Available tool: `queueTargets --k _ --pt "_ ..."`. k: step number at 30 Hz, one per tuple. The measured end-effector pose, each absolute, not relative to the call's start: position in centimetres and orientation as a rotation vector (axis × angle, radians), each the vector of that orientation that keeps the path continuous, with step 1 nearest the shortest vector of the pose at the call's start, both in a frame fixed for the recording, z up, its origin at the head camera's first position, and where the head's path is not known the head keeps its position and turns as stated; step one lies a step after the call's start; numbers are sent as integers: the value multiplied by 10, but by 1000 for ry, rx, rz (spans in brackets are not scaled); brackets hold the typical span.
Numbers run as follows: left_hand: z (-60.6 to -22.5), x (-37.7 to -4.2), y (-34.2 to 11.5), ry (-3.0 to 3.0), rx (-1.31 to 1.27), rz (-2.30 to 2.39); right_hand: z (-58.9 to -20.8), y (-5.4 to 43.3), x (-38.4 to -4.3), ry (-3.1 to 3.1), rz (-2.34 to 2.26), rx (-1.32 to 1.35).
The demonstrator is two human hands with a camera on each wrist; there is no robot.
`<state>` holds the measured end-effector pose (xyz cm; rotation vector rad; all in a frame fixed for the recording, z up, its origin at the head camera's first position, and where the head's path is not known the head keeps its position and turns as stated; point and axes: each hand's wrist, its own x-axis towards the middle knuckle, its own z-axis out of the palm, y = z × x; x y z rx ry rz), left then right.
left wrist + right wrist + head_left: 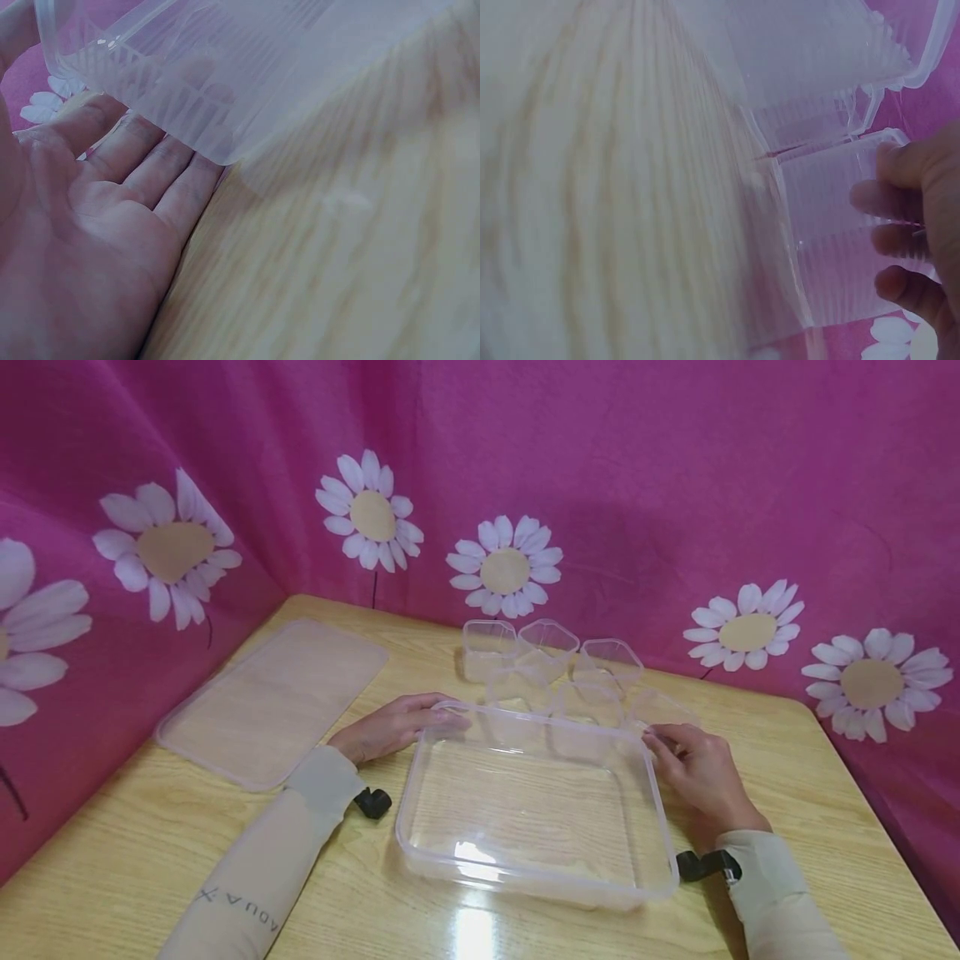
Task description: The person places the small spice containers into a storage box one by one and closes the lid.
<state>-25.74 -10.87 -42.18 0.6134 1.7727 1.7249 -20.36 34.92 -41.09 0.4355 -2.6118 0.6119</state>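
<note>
Hands apart: left hand (pixel 396 727) loosely touches rectangular plastic box (pixel 517 814); right hand (pixel 697 770) pinches faceted cup (pixel 663 706) off its far-right corner; 5 more cups (pixel 549 647) behind.

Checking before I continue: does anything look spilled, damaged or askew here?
Nothing stands out: the large clear container sits upright, the small cups are grouped behind it, and the lid lies flat. No spill or damage shows.

Head view looks forward and down across the table (pixel 817 843); both wrist views — low, close, tilted — share with it the large clear box (pixel 517 810).
</note>
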Motion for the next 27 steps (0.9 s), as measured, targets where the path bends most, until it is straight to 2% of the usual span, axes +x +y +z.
queueTargets --k 9,27 --pt "-423 -258 -110 1829 654 1693 -403 351 -199 -2579 610 397" --pt "-422 -257 -110 1840 682 1687 -379 346 -195 -2326 549 527"
